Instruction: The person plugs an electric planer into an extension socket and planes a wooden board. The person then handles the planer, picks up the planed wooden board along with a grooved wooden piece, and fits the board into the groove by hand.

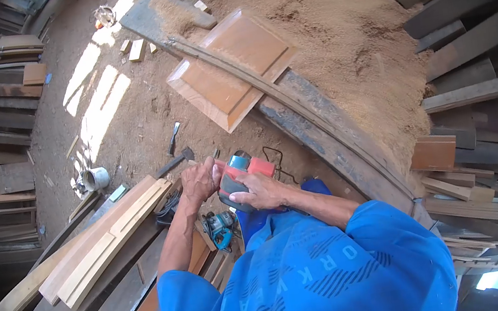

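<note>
A red and black power tool (256,169) with a blue round part is held in front of my body; its exact kind is unclear. My right hand (257,192) wraps round its rear part, fingers closed. At its front left, my left hand (200,180) is closed on its red end, with the fingertips partly hidden. Just beyond my left hand lies a hammer (177,161), and past it a chisel (174,138) on the dirt floor. A teal power tool (221,229) rests below my hands, beside a bundle of dark cord (169,210).
A panelled wooden piece (208,91) lies beneath a long batten on the dark plank bench (335,137). Pale boards (102,240) are stacked at left. Sawdust (365,31) heaps behind the bench. A white bucket (97,178) sits on the floor. Lumber lines both sides.
</note>
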